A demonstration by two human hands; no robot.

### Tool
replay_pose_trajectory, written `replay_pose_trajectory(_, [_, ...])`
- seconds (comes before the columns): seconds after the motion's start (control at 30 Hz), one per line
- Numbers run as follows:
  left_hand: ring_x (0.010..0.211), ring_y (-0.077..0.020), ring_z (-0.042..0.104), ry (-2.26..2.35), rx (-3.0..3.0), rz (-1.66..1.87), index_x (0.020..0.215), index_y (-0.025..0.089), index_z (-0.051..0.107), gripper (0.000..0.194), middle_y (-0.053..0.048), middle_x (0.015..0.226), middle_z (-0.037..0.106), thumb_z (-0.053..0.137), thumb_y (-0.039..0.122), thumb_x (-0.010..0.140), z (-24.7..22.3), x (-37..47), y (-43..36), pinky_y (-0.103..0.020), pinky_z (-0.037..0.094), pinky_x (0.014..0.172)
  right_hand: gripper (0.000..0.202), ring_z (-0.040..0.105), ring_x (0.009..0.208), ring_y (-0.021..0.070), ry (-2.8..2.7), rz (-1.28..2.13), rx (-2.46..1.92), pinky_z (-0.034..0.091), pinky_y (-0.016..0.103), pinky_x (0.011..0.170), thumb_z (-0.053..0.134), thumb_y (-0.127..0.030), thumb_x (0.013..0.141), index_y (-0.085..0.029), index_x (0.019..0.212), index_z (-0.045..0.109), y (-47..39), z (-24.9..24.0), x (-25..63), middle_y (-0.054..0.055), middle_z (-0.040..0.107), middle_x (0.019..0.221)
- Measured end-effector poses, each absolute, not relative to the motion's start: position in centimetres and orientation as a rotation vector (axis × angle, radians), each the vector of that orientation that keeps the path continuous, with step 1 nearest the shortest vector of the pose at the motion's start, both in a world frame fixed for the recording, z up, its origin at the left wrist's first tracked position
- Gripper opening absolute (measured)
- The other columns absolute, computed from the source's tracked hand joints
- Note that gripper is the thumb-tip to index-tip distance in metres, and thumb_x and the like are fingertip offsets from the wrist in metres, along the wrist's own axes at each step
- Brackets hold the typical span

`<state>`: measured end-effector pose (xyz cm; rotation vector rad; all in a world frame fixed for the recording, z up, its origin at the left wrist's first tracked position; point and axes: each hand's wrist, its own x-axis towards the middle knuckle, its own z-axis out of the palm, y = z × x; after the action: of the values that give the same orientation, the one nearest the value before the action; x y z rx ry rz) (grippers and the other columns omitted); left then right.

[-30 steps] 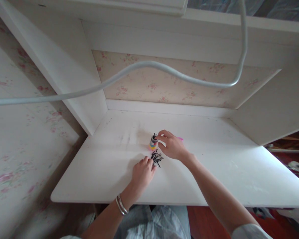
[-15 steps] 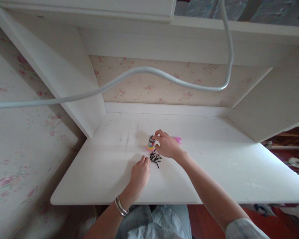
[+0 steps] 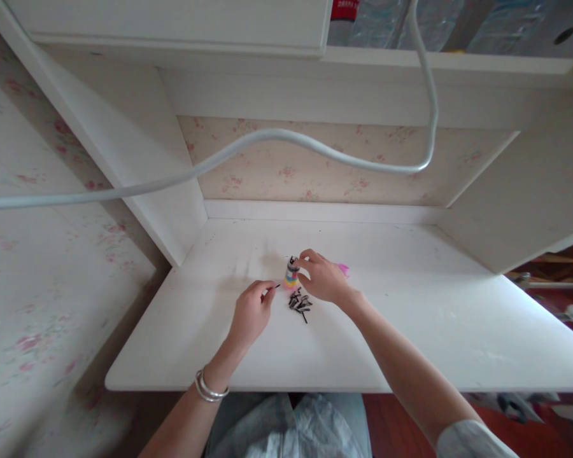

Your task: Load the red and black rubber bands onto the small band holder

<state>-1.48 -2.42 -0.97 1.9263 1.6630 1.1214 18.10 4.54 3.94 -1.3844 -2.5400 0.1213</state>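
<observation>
A small jar (image 3: 292,275) with a colourful label stands upright on the white desk, black clips poking out of its top. My right hand (image 3: 321,277) is at the jar's right side, fingers bent around its upper part. Between the fingertips of my left hand (image 3: 252,310), left of the jar, is a thin black clip (image 3: 277,286). A loose pile of black clips (image 3: 299,303) lies just in front of the jar. Something pink (image 3: 344,270) shows behind my right hand, partly hidden by it.
The white desk (image 3: 181,331) has side panels left and right (image 3: 530,203). A white cable (image 3: 277,135) crosses the view above the hands. Bottles in plastic (image 3: 382,22) sit on the shelf above.
My left hand has moved from the pile up and to the left, with a black clip in its fingertips. My right hand stays beside the jar. The view has shifted slightly.
</observation>
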Motion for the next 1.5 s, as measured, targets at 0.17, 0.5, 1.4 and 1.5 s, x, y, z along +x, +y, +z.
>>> replay_pose_trajectory(0.17, [0.084,-0.0134,0.063,1.533,2.018,1.232,0.095,0.022,0.066,0.015,-0.002,0.094,0.068,0.052,0.024,0.090,1.5,-1.5,-0.4,-0.024,0.049,0.073,0.026,0.058,0.093,0.0166,-2.469,0.113,-1.326,0.042,0.024,0.066,0.052,-0.026,0.087,-0.028,0.110,0.063,4.3,3.6,18.4,0.004,0.054,0.121])
replay_pose_trajectory(0.5, [0.090,-0.0140,0.064,1.594,2.315,1.118,0.100,0.023,0.065,0.017,-0.001,0.098,0.069,0.051,0.021,0.090,3.1,1.0,2.5,-0.025,0.048,0.082,0.023,0.061,0.083,0.0136,-2.223,0.168,-1.253,0.047,0.025,0.068,0.052,-0.024,0.087,-0.027,0.105,0.066,3.9,2.8,20.0,0.004,0.058,0.114])
replay_pose_trajectory(1.4, [0.085,-0.0140,0.061,1.649,2.222,1.236,0.099,0.020,0.061,0.016,-0.005,0.098,0.064,0.047,0.023,0.092,2.1,0.1,0.4,-0.026,0.049,0.080,0.022,0.056,0.094,0.0167,-2.239,0.445,-1.426,0.045,0.030,0.085,0.051,-0.030,0.092,-0.025,0.090,0.072,0.6,-7.4,23.1,0.004,0.062,0.103])
replay_pose_trajectory(1.5, [0.080,-0.0131,0.061,1.638,2.178,1.181,0.099,0.020,0.060,0.018,-0.005,0.098,0.063,0.044,0.027,0.094,0.9,0.7,-1.4,-0.025,0.048,0.076,0.021,0.056,0.093,0.0162,-2.221,0.481,-1.407,0.045,0.030,0.085,0.052,-0.029,0.091,-0.023,0.088,0.072,0.6,-7.3,23.5,0.004,0.061,0.102])
